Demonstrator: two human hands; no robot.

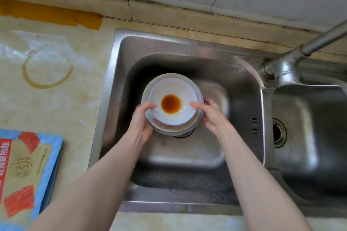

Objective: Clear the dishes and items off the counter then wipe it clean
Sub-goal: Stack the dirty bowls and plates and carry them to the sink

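Got both grips clamped on the stack of dishes [170, 80], left grip [141, 118] on the near-left edge and right grip [211, 113] straight across from it, each with a thumb hooked over the rim of the top dish [174, 118]. The bit that worries me is the brown sauce puddle [170, 103] sitting dead centre in that top dish. Tip the stack even a little and I reckon it runs to the edge and over my thumb. The top dish also only looks nested loosely in the wider plates, so a tilt or a bump could send it skating. And if I let go too high, it's china against steel, which probably means a chip. Pose-wise, both forearms come in from the near edge and converge, with my wrists bent slightly inward and my fingers tucked under the stack where I can't see them. The stack is over the left basin of the sink [120, 58], above the drain, and I can't tell if it's touching bottom. The faucet [287, 65] sits off to the right. Out left, the worktop [62, 110] has a brown ring stain [26, 75] and a blue box [56, 148] that I haven't dealt with yet.
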